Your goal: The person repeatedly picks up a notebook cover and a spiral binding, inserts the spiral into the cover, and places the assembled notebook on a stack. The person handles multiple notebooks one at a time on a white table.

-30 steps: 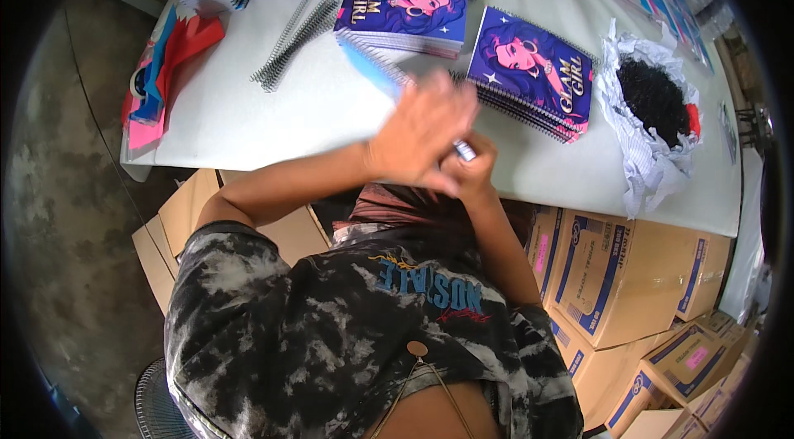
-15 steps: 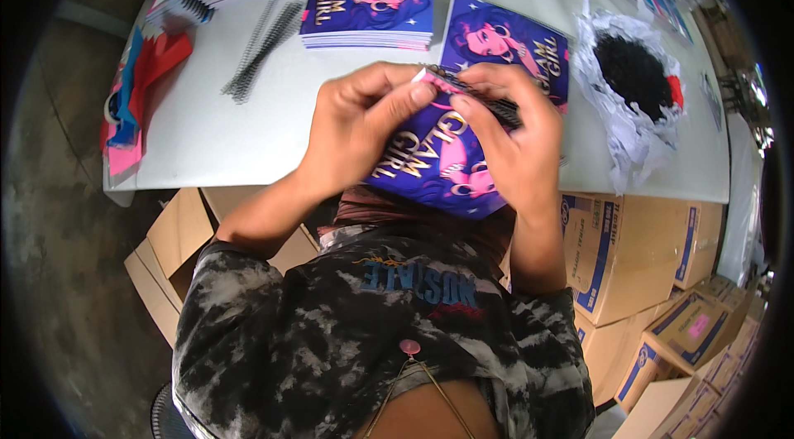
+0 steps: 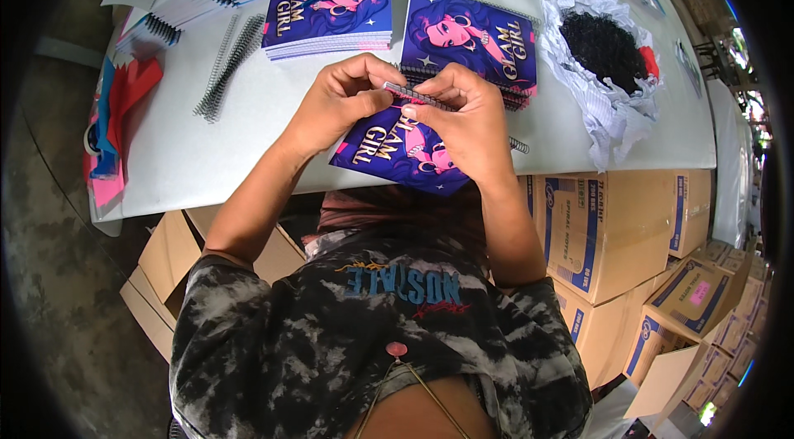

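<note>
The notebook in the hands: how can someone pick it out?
On the white table, find the near edge. The purple notebook there overhangs it, held by the left hand and right hand. Unlike the stacked notebooks, it lies alone.

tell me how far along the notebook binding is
Done: a stack of bound purple-cover spiral notebooks sits on the white table. In hand: left hand and right hand hold a black wire coil at the edge of a purple notebook. Left: loose black coils and an unbound purple stack.

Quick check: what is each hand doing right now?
Left hand: closed, pinching the spiral binding of the purple notebook.
Right hand: closed on the same binding.
</note>
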### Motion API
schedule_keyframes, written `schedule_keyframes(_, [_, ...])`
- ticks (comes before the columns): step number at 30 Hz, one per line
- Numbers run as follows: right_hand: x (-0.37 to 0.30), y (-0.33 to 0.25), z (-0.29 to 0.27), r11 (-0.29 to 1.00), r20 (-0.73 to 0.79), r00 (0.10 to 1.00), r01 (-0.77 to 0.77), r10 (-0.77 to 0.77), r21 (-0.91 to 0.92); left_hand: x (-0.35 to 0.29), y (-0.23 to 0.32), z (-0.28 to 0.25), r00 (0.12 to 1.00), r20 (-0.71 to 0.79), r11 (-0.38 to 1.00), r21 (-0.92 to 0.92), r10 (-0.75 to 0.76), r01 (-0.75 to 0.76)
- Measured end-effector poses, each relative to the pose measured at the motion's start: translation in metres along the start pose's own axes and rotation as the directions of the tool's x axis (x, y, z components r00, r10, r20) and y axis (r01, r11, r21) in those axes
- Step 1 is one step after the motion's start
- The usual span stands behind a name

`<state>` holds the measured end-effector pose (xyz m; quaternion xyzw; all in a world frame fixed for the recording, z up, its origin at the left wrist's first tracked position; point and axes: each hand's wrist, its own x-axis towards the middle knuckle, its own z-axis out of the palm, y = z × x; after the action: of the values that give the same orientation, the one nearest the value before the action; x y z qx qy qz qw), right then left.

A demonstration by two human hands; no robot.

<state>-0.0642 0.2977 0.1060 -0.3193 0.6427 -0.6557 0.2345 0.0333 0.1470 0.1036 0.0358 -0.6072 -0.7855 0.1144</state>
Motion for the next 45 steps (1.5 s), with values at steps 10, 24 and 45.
schedule_keyframes(10, [-0.01,-0.024,-0.016,0.987,-0.095,0.989,0.098,-0.11,-0.124,0.005,0.02,0.0,0.987,0.156,0.914,0.393,0.042,-0.101])
schedule_keyframes(24, [0.017,-0.086,-0.088,0.464,-0.022,0.568,0.648,-0.822,-0.604,0.049,0.07,0.068,0.646,0.22,0.205,0.832,0.731,-0.516])
schedule_keyframes(45, [0.038,0.102,-0.097,0.972,-0.772,0.59,0.134,-0.235,-0.193,0.093,-0.111,0.01,0.662,-0.492,0.696,0.716,0.565,-0.062])
